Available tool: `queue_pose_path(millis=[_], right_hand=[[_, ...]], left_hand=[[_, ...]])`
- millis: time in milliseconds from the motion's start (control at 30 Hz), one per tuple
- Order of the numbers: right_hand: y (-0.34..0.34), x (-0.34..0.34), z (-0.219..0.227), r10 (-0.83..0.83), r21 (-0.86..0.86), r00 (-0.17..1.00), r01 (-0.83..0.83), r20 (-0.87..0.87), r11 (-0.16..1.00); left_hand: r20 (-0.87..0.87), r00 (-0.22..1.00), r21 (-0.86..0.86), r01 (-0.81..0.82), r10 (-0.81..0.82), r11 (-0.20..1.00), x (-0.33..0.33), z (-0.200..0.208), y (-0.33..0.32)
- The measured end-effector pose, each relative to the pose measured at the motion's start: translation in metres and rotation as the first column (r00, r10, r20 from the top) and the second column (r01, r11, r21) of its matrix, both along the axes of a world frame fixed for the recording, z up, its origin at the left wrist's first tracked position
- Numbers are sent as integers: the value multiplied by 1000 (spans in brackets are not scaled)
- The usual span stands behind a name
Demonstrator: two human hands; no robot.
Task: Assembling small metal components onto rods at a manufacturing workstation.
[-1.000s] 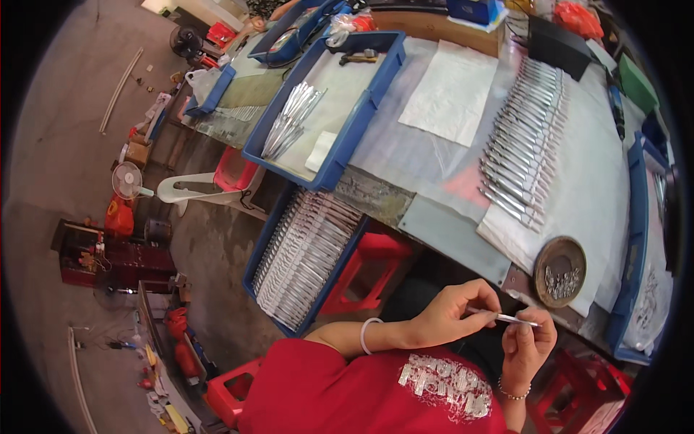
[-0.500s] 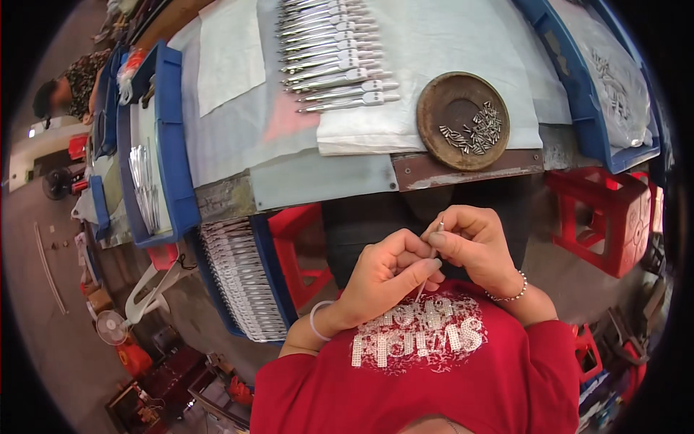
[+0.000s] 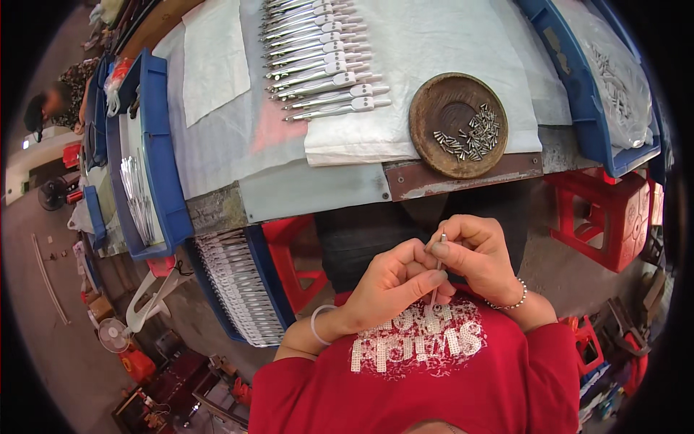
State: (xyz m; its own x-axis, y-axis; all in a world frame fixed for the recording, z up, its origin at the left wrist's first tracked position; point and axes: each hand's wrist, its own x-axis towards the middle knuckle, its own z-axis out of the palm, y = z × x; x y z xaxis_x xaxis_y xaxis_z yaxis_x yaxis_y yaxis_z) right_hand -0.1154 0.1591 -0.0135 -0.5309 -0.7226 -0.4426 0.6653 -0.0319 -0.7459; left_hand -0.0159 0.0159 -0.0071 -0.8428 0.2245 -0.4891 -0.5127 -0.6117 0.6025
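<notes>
Close in front of my chest, both hands are closed around a thin metal rod (image 3: 443, 237), its tip showing above the fingers and its lower end below them. My left hand (image 3: 390, 283) pinches the rod lower down between thumb and curled fingers. Higher up, my right hand (image 3: 476, 253) grips it with thumb and forefinger. The fingers cover the rod's middle, so any small part there is hidden. Beyond my hands, a round brown dish (image 3: 426, 119) on the table holds small metal pins or rivets. Left of the dish lies a row of silver drawing compasses (image 3: 336, 69).
A blue tray (image 3: 587, 137) with a plastic bag of metal parts (image 3: 614, 94) stands at right. Another blue tray (image 3: 160, 145) at left holds thin metal pieces. Below the table are a tray of stacked compasses (image 3: 238, 289) and red stools (image 3: 603, 217). A person (image 3: 65, 98) is far left.
My view has shifted slightly, so the compasses and the table edge appear a little lower and further left. Both hands keep their hold on the rod, with only slight finger movement.
</notes>
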Motion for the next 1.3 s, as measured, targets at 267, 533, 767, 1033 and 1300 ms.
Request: queue_pose_path(millis=[267,533,767,1033,1300], right_hand=[[0,-3,5,2,2,999,-2,-50,1000],[0,-12,14,-30,25,997,28,76,999],[4,-15,14,-36,4,998,35,50,999],[8,-19,13,-46,-69,999,47,9,996],[12,-22,11,-102,-156,995,102,9,982]], left_hand=[[-63,998,0,6,-6,1000,-4,5,1],[5,1000,135,15,-15,991,-17,9,2],[12,999,109,28,-29,994,-21,10,4],[-28,999,27,41,-40,999,-28,21,6],[-63,995,-14,82,-83,996,-42,32,6]])
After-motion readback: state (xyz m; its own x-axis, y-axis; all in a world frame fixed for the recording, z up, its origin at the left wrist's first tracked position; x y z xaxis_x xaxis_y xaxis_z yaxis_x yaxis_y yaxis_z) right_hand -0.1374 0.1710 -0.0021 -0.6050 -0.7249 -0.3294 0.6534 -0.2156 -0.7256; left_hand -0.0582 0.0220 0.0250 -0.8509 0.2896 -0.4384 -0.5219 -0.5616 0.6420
